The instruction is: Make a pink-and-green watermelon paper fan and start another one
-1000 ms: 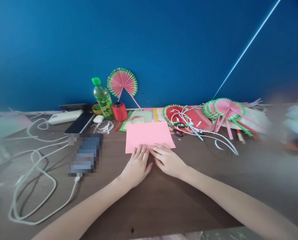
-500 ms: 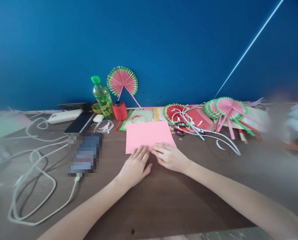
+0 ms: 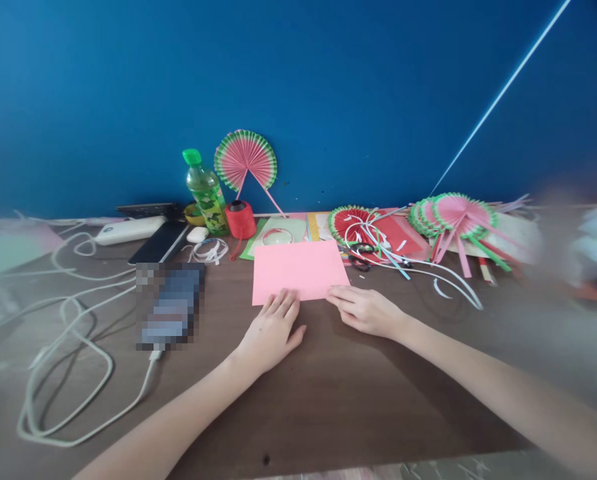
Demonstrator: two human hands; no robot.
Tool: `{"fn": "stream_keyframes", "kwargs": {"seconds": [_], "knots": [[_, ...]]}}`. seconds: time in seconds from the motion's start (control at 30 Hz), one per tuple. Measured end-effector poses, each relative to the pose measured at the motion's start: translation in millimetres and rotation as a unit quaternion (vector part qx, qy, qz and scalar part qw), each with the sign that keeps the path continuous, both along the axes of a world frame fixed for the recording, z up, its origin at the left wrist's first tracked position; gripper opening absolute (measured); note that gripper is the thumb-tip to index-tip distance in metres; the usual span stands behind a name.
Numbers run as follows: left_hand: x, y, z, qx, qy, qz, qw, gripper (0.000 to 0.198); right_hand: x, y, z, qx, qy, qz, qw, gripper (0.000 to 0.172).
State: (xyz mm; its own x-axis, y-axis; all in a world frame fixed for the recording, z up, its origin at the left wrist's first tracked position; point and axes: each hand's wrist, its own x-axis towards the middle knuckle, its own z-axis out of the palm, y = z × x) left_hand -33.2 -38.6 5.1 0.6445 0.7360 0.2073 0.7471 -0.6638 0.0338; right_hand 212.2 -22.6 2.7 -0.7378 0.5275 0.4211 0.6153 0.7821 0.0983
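A pink sheet of paper (image 3: 298,268) lies on the brown table in front of me, its near edge running below my fingers. My left hand (image 3: 272,330) rests flat on the near edge, fingers stretched out and thumb apart, so it is open. At the near right corner is my right hand (image 3: 363,310), fingertips touching the paper's edge. Its fingers are extended and lie close together, with nothing visibly gripped. Under both sets of fingertips the paper's edge is partly hidden.
Behind the paper stand a green bottle (image 3: 205,193), a red cylinder (image 3: 240,220) and a folded paper fan (image 3: 245,157) against the blue wall. Black scissors (image 3: 361,259), white strips (image 3: 428,267) and several fans (image 3: 461,213) lie right. A phone (image 3: 173,307) and white cable (image 3: 111,367) lie left.
My right hand has slid rightwards along the near edge, from beside my left hand to the paper's near right corner. My left hand has stayed in place on the paper.
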Motion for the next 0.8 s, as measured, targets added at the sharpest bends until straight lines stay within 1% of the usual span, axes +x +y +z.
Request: {"fn": "stream_keyframes", "kwargs": {"seconds": [0.2,0.33,0.4,0.43,0.5,0.57,0.63,0.7,0.8], "knots": [[0.2,0.5,-0.8,0.000,-0.004,0.001,1.000,0.048,28.2,-5.5,1.3,0.019,-0.003,-0.001,1.000,0.032],[0.6,0.2,-1.5,0.008,-0.005,-0.003,1.000,0.048,48.7,-5.3,6.4,0.004,0.021,-0.032,0.999,0.029],[1.2,-0.4,-1.1,0.011,-0.004,-0.004,1.000,0.047,49.3,-3.9,12.5,0.001,0.045,-0.057,0.997,0.026],[1.5,-0.7,-0.8,0.012,-0.004,-0.004,1.000,0.047,45.2,-3.3,15.6,0.003,0.061,-0.072,0.996,0.025],[1.8,-1.2,-0.3,0.014,-0.001,-0.006,1.000,0.047,27.7,-2.7,19.8,0.002,0.094,-0.101,0.990,0.026],[1.8,-1.4,-0.1,0.016,0.004,-0.007,1.000,0.046,0.9,-2.4,18.9,-0.030,0.111,-0.081,0.990,0.028],[1.5,-1.3,0.0,0.018,0.010,-0.009,1.000,0.045,-27.5,-1.8,12.5,-0.083,0.113,-0.048,0.989,0.034],[1.2,-1.0,0.1,0.020,0.016,-0.009,1.000,0.043,-49.6,-0.8,3.2,-0.131,0.102,-0.031,0.986,0.040],[1.0,-0.1,1.0,0.027,0.018,-0.006,0.999,0.042,-63.5,1.1,-8.6,-0.171,0.103,-0.036,0.979,0.043]]}}
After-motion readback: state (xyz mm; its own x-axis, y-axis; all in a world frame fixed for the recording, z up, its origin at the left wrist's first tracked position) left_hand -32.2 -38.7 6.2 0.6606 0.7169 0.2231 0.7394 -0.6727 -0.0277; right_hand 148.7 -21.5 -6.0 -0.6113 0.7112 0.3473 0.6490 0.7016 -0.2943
